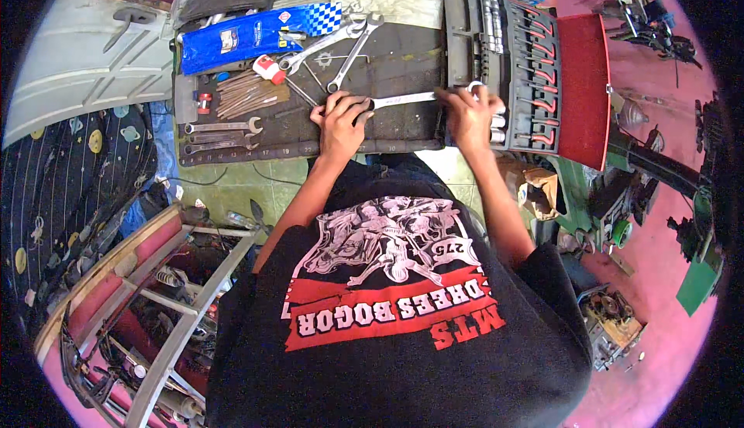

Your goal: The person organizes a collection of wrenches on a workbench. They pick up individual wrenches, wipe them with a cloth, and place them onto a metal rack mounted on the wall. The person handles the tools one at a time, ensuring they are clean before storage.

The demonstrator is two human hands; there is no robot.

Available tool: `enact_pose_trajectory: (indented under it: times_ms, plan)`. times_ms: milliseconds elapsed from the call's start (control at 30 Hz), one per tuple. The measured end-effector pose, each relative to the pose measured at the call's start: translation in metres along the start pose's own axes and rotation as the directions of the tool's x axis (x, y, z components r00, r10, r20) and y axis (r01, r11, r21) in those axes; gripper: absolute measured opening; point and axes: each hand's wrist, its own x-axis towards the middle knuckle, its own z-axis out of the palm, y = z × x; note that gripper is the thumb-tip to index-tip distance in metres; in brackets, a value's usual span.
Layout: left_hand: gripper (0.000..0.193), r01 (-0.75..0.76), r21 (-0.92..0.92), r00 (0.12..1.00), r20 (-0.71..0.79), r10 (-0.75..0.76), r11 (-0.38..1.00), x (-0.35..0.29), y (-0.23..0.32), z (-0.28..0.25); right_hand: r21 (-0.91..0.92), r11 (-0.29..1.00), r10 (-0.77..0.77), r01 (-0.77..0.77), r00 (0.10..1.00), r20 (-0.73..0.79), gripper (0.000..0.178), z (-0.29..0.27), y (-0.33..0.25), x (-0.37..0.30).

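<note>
A long silver combination wrench (404,99) lies across the dark mat between my hands. My left hand (341,120) is closed round its left end, which the fingers partly hide. At the other end, my right hand (470,118) has its fingers curled over the wrench, close to the ring end that peeks out above the knuckles. Further back on the mat, two more large combination wrenches (356,53) lie crossed, beside some thin L-shaped keys (311,77). Several smaller wrenches (222,127) are lined up at the near left.
A black tool tray (504,56) with sockets and red-handled tools stands at the right, with a red metal panel (583,91) beside it. Left on the mat are a blue packet (252,43), brown strips (252,94) and a red-and-white bottle (268,69). A metal frame (182,312) stands lower left.
</note>
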Motion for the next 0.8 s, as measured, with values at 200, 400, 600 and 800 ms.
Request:
enact_pose_trajectory:
  times_ms: [200,400,600,800]
  plan:
    - [0.016,-0.019,-0.027,1.0,0.017,0.02,0.999,0.003,-0.004,-0.001,0.174,0.946,-0.292,0.273,0.952,0.094,0.033,0.039,-0.09,0.029]
    - [0.017,0.003,-0.101,1.0,-0.018,-0.005,0.995,0.002,-0.004,0.0,0.077,0.99,-0.124,0.117,0.988,0.094,0.04,0.018,-0.045,0.017]
    - [0.023,0.021,-0.109,1.0,0.019,-0.019,0.994,0.004,-0.004,-0.002,-0.052,0.996,0.068,-0.068,0.998,0.004,0.043,-0.015,0.011,0.007]
    - [0.024,0.025,-0.124,0.999,0.041,-0.02,0.992,0.006,-0.003,-0.004,0.083,0.988,-0.138,0.13,0.986,0.09,0.042,0.022,-0.051,0.014]
